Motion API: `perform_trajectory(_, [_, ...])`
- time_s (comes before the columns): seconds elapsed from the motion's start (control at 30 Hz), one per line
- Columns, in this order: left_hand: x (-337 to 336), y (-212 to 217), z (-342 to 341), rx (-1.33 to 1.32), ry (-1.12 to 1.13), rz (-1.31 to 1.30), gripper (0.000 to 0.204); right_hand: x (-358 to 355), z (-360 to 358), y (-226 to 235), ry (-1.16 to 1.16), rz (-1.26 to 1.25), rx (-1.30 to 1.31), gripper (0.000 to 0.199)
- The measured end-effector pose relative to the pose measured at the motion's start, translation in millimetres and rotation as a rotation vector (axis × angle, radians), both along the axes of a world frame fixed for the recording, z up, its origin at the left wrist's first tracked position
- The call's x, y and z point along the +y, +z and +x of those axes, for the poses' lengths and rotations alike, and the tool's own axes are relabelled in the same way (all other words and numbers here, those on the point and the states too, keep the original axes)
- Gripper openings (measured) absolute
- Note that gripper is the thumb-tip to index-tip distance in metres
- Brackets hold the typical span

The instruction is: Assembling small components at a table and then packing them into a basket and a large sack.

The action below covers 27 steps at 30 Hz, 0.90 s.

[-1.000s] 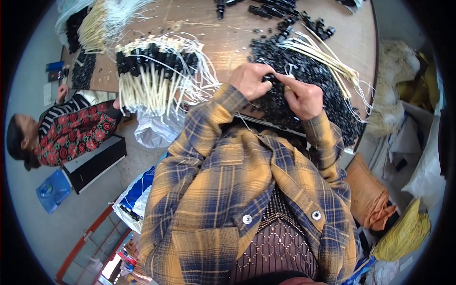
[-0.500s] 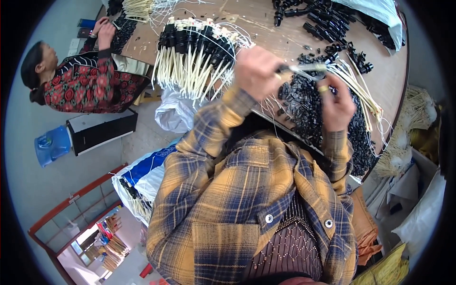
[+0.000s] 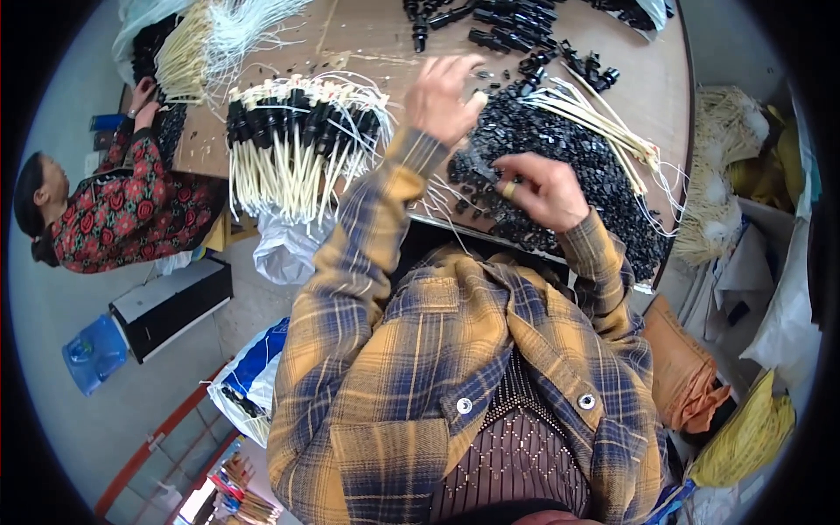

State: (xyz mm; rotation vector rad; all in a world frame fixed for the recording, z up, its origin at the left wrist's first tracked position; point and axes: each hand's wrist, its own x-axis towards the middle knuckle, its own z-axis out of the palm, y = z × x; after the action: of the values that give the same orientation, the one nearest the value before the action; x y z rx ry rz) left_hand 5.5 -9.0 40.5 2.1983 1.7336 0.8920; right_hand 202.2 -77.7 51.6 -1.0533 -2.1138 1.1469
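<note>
My left hand [image 3: 440, 101] is above the table, fingers stretched out and thumb apart, with nothing visible in it. A pale yellow cover sits on its thumb. Lower and to the right, my right hand [image 3: 549, 191] has bent fingers, with thumb and forefinger apart over a pile of small black plastic pieces [image 3: 604, 184]. It also wears a yellowish band, and nothing shows between its fingertips. Left of my hands lies a row of cream cables with black connectors [image 3: 297, 131], white wires tangled at their far ends. More cream cables [image 3: 595, 122] lie across the black pile.
Black tubular connectors [image 3: 516, 26] lie at the table's far side. Another person [image 3: 122, 201] works at the left, near a bundle of pale cables [image 3: 188, 52]. A white plastic bag [image 3: 289, 249] hangs by the near edge. Cable bundles [image 3: 722, 166] stand right of the table.
My hands have moved apart, and the pale cable piece they held between them is gone from them. The view has shifted, so the table's contents sit further left.
</note>
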Motion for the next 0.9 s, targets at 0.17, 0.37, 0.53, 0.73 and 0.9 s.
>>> perform_trajectory(0.17, [80,-31,30,0.099,0.053,0.09,0.037,-33,-20,-11,0.459,-0.033,0.189,0.025])
perform_trajectory(0.37, [91,-40,21,0.39,0.098,-0.173,0.031,23,54,-12,-0.445,0.152,-0.076,0.017])
perform_trajectory(0.53, [64,-41,8,0.036,0.023,-0.155,0.026,64,107,-38,-0.676,0.4,-0.789,0.01])
perform_trajectory(0.73, [36,-37,-11,-0.492,0.107,-0.433,0.027,73,111,-44,-0.601,0.46,-0.851,0.008])
perform_trajectory(0.9, [23,-32,-15,-0.205,0.206,-0.311,0.024,76,106,-28,-0.533,0.333,-0.975,0.006])
